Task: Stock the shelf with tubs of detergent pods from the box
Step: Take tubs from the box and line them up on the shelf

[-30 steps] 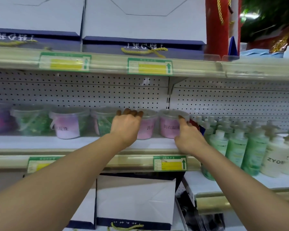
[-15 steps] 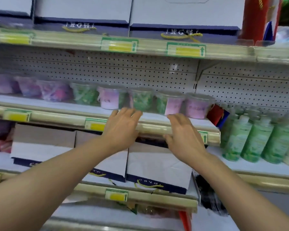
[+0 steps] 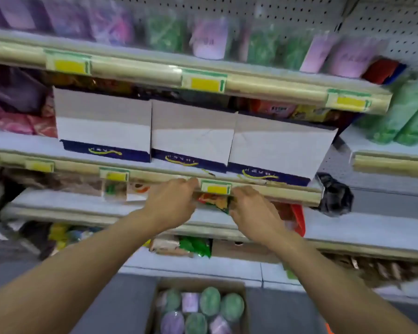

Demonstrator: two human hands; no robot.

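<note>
A row of clear tubs of detergent pods [image 3: 210, 39], purple and green, stands blurred on the top shelf [image 3: 135, 68]. On the floor below sits an open cardboard box [image 3: 198, 284] holding several more tubs [image 3: 210, 301]. My left hand [image 3: 171, 203] and my right hand [image 3: 251, 208] hang empty in mid-air in front of a lower shelf edge, fingers loosely curled, well above the box and well below the tubs on the shelf.
Three white and navy boxes [image 3: 193, 133] fill the shelf under the tubs. Green bottles [image 3: 408, 109] stand at the right. Snack packets [image 3: 215, 201] lie on the shelf behind my hands. A black bag [image 3: 333, 196] hangs at the shelf end.
Both hands have left the tubs on the shelf and dropped downward. My view has tilted down, bringing the box on the floor into sight.
</note>
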